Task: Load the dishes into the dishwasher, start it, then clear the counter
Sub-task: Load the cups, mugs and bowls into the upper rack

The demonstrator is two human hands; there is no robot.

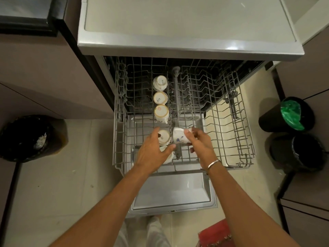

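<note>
The dishwasher's upper wire rack is pulled out over the open door. Several white cups stand upside down in a row down its left-middle lane, the farthest cup at the back and a gold-rimmed cup nearer. My right hand grips a white cup with a blue pattern, tilted on its side just above the rack. My left hand reaches with straight fingers over the nearest cups, touching them and partly hiding the front one.
A black bin with a bag stands on the floor at left. Two black bins, one with a green liner and another, stand at right. The grey counter top lies above the dishwasher. A red cloth is near my feet.
</note>
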